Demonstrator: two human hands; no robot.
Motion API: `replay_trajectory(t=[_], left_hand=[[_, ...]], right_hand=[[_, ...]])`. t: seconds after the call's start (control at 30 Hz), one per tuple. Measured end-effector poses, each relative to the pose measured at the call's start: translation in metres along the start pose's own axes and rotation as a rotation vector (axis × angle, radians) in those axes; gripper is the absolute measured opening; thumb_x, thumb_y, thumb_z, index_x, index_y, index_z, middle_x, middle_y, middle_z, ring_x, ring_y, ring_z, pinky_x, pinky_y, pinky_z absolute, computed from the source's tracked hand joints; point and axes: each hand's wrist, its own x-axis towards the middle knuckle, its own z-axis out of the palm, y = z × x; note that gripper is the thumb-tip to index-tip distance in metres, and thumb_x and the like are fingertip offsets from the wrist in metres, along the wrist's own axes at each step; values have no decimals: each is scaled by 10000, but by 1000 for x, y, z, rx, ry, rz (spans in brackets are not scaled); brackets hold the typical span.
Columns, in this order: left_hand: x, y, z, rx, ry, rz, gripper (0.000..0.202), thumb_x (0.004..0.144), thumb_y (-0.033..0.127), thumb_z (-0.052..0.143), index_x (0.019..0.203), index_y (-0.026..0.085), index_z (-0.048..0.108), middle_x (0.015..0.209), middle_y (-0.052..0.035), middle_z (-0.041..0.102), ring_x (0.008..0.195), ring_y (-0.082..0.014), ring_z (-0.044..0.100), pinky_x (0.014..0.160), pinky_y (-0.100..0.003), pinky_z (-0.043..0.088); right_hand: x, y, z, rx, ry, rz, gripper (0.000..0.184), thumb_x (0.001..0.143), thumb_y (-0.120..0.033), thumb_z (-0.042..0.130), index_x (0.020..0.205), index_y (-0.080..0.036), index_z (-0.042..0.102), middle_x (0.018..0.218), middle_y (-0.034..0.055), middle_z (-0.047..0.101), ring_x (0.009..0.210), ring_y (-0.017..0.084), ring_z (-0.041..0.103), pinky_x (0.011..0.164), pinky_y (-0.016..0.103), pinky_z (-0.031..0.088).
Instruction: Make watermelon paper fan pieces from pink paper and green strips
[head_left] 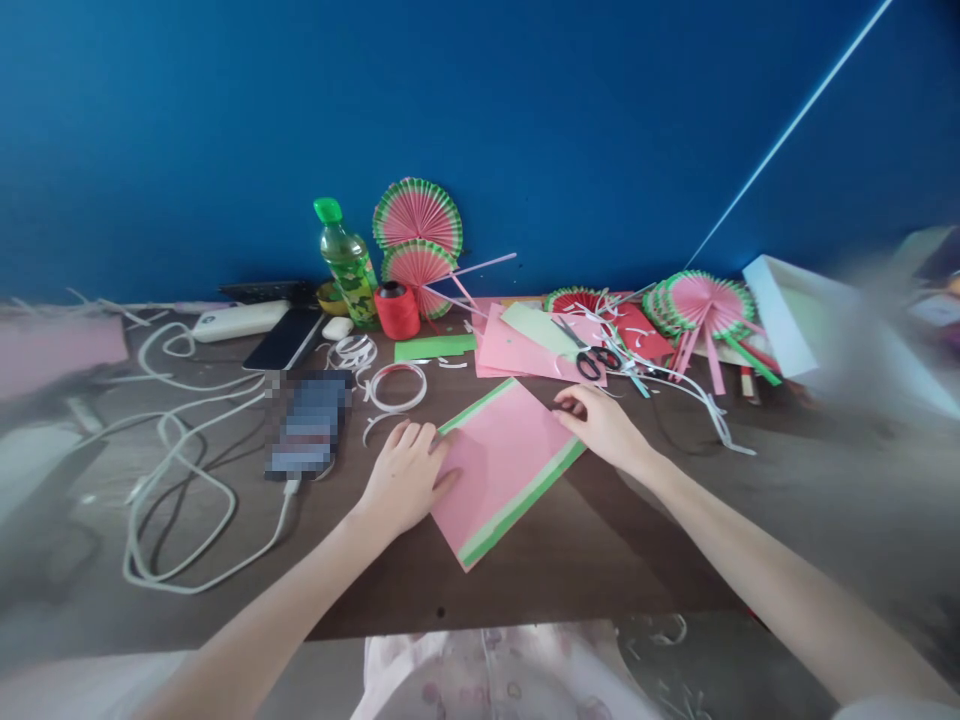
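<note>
- the pink sheet (506,460), with green and pale bands along two edges, lies slantwise on the worktop (405,590) between the hands.
- left hand (409,475): laid over the sheet's left side, grip open.
- right hand (600,425): fingers curled at its right-hand edge; whether this grip pinches the paper, i cannot tell.
- beyond, scissors (589,353) lie on loose papers (506,348).
- a red spool (398,314) stands beside a bottle (351,275).

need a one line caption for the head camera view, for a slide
Left hand on a green-edged pink sheet, right hand at its side; scissors and pleated paper fans beyond.
</note>
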Motion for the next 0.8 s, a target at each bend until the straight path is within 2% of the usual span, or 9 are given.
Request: replay_trajectory(t=[0.07,0.23,0.33,0.4,0.5,0.57,0.67,0.73,0.8], left_hand=[[-5,1,-1,14,2,-12,397,825,410,509,1117,154,590,895,-98,552,885,-251,507,861,-390,391],[-7,2,2,39,21,-42,418,794,483,522,1027,147,605,875,-109,538,852,-269,512,791,-400,411],[-1,-1,5,-10,22,-70,418,791,474,535,1053,153,587,907,-111,563,876,-277,533,782,-398,425],[8,-7,5,-90,33,-94,373,813,385,534,1110,161,554,982,-109,585,936,-274,542,799,-387,435],[33,-20,-1,-243,163,-148,384,844,264,487,1213,156,473,1199,-114,544,1068,-262,516,892,-397,420],[52,-29,-8,-365,289,-161,439,850,260,482,1268,140,421,1273,-122,501,1132,-246,486,940,-382,403],[76,-39,-19,-533,314,-135,428,821,244,522,1239,170,465,1252,-100,529,937,-181,586,886,-342,445],[86,-42,-25,-631,250,-141,262,804,241,535,1052,178,590,1061,-59,632,726,-137,611,772,-304,484],[93,-43,-29,-769,197,-203,148,796,239,531,895,169,616,847,-19,665,558,-104,588,630,-259,491]], right_hand=[[-8,0,-4,13,-47,81,193,731,-238,607,910,-166,602,836,46,605,722,159,575,696,306,481],[-12,-1,-2,45,-117,119,329,642,-228,654,959,-170,587,709,-17,555,618,121,514,615,263,432],[-4,-4,-1,104,-134,149,269,636,-196,611,903,-163,601,631,-43,517,569,108,490,575,246,404],[4,-10,-5,146,-120,131,171,652,-194,574,816,-166,613,615,-36,524,564,110,495,562,241,396],[15,-24,-19,146,-4,23,104,675,-187,550,751,-166,618,698,8,597,638,131,534,608,255,414],[21,-35,-29,156,24,-58,91,700,-198,552,746,-167,625,739,22,615,655,133,541,628,261,427],[27,-44,-39,165,35,-71,85,709,-203,585,767,-167,636,700,10,627,581,120,543,603,264,440],[31,-46,-42,188,15,-39,98,730,-209,590,794,-158,645,614,-9,613,485,106,534,562,265,448],[35,-46,-46,230,-14,-30,107,759,-219,581,800,-153,655,551,-20,604,433,105,543,532,265,463]])
